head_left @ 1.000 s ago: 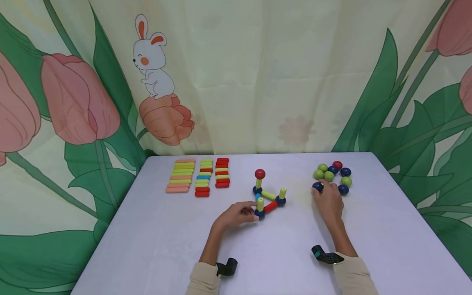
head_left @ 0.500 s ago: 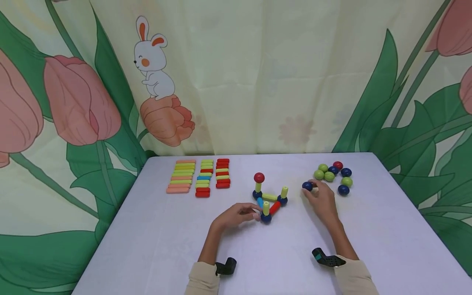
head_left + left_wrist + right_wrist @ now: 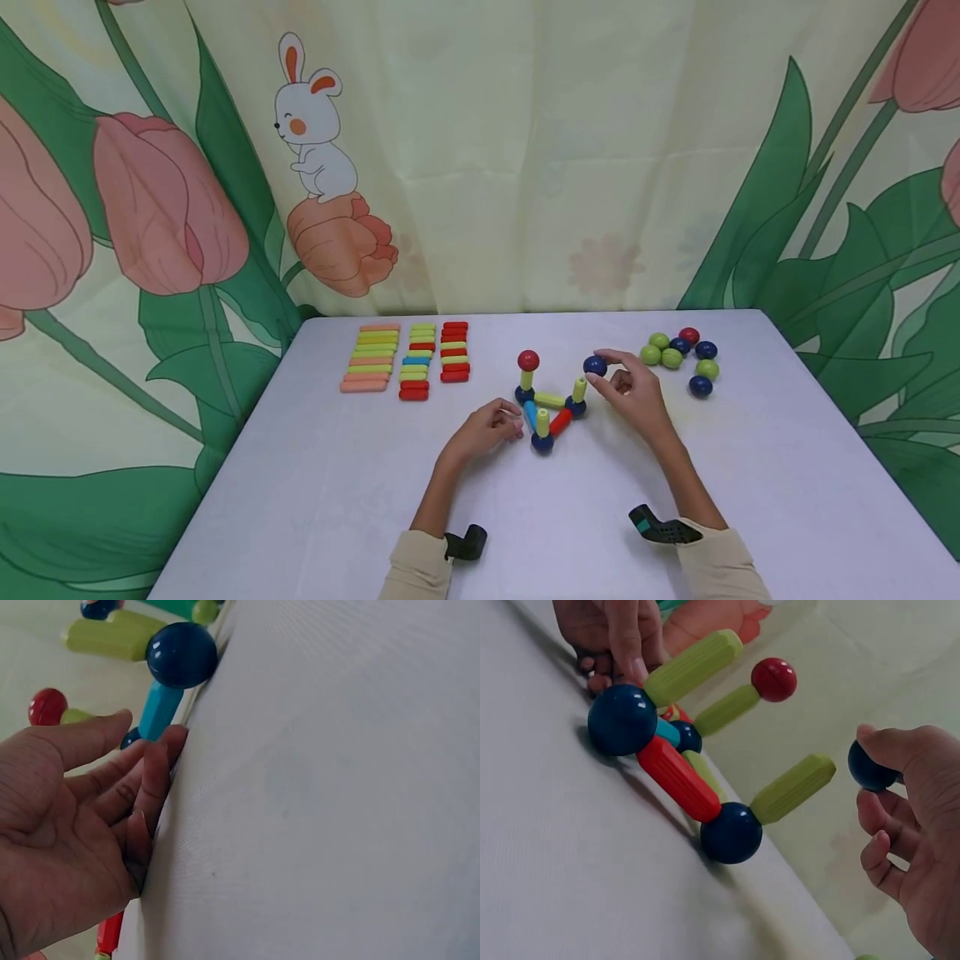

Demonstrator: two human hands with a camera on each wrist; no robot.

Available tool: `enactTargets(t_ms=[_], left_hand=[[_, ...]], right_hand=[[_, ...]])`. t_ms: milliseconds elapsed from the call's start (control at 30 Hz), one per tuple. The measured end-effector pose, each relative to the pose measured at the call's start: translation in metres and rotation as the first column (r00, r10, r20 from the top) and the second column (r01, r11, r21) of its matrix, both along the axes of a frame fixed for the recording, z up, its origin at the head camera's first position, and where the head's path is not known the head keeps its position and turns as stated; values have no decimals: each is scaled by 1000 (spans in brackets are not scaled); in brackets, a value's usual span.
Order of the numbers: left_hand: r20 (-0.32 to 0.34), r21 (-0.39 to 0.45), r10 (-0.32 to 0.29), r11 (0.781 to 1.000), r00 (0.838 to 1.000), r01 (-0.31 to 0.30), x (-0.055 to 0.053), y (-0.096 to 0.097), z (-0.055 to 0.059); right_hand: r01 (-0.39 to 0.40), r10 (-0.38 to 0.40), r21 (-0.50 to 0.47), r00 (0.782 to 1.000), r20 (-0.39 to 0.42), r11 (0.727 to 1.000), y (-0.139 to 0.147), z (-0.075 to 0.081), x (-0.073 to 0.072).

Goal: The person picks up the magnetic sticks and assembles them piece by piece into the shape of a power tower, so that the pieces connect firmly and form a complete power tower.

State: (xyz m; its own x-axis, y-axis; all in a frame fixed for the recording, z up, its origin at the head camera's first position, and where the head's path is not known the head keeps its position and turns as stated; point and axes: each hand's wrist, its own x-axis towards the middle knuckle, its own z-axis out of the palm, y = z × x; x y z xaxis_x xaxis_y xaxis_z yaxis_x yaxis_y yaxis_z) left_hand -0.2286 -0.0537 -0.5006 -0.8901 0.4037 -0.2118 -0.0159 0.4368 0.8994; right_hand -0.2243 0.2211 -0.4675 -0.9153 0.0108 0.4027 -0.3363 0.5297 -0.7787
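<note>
Pinching the blue ball (image 3: 595, 366) between thumb and fingertips, your right hand (image 3: 637, 400) holds it between one and two o'clock of the frame (image 3: 560, 422), near an upright green rod (image 3: 580, 389). Judging by its gloss, the ball should be light, hard and slightly slippery; grip its opposite sides. The frame's rods look stiff, but its joints may swing, so steady it low. Your left hand (image 3: 483, 432), loosely curved, holds nothing beside the blue rod (image 3: 531, 415), at about nine o'clock; contact is unclear.
</note>
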Motion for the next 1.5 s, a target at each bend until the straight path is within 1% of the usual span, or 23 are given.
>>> enactTargets(t_ms=[100, 200, 300, 367, 467, 600, 667, 700, 767, 833, 900, 933, 1033, 1167, 1267, 1333, 1400, 1500], left_hand=[[-1, -18, 21, 1000, 1000, -21, -1, -1, 2], [-10, -37, 66, 997, 998, -67, -4, -1, 4], [-40, -42, 114, 992, 993, -116, -9, 1, 5], [-70, -38, 129, 991, 989, -132, -12, 3, 5], [-112, -43, 123, 991, 986, -129, -18, 7, 5], [-134, -55, 90, 994, 987, -98, -22, 14, 5], [-141, -61, 73, 995, 987, -82, -24, 18, 4], [-144, -64, 66, 995, 987, -76, -25, 19, 3], [-150, -72, 61, 995, 987, -73, -26, 22, 3], [-156, -93, 59, 993, 986, -74, -26, 23, 2], [-162, -116, 58, 990, 985, -77, -25, 24, 2], [-164, -125, 55, 989, 985, -77, -25, 24, 2], [-166, -152, 36, 986, 985, -62, -22, 23, 3], [-164, -169, 4, 985, 987, -32, -18, 23, 4], [-172, -182, -24, 983, 985, -8, -17, 23, 4], [-178, -192, -40, 981, 983, 5, -16, 22, 3], [-180, -203, -52, 979, 982, 14, -15, 22, 3], [-181, -208, -56, 978, 982, 17, -14, 20, 2]], right_hand=[[-48, 48, -15, 999, -2, 999, -6, 4, 1], [-67, 67, 9, 998, 4, 998, -10, 5, 2], [-72, 71, 36, 997, 15, 997, -12, 4, 3], [-73, 72, 48, 997, 19, 996, -13, 2, 3], [-79, 78, 36, 997, 17, 996, -11, 0, 3], [-87, 87, -10, 996, -14, 996, -6, -5, 0], [-63, 62, -34, 997, -41, 997, -2, -8, -2], [-38, 36, -36, 998, -54, 999, 0, -10, -3], [37, -39, -24, 995, -87, 999, 6, -13, -5], [131, -129, 10, 984, -120, 991, 13, -15, -6], [229, -218, 55, 963, -157, 972, 22, -18, -7], [279, -262, 81, 949, -174, 957, 27, -20, -7], [406, -373, 155, 905, -206, 901, 43, -26, -6], [525, -489, 255, 851, -195, 812, 61, -31, -2], [570, -552, 359, 818, -162, 739, 73, -32, 2], [575, -585, 429, 802, -125, 697, 79, -32, 5], [561, -608, 483, 791, -71, 673, 83, -32, 6], [526, -627, 529, 779, 14, 666, 86, -33, 7]])
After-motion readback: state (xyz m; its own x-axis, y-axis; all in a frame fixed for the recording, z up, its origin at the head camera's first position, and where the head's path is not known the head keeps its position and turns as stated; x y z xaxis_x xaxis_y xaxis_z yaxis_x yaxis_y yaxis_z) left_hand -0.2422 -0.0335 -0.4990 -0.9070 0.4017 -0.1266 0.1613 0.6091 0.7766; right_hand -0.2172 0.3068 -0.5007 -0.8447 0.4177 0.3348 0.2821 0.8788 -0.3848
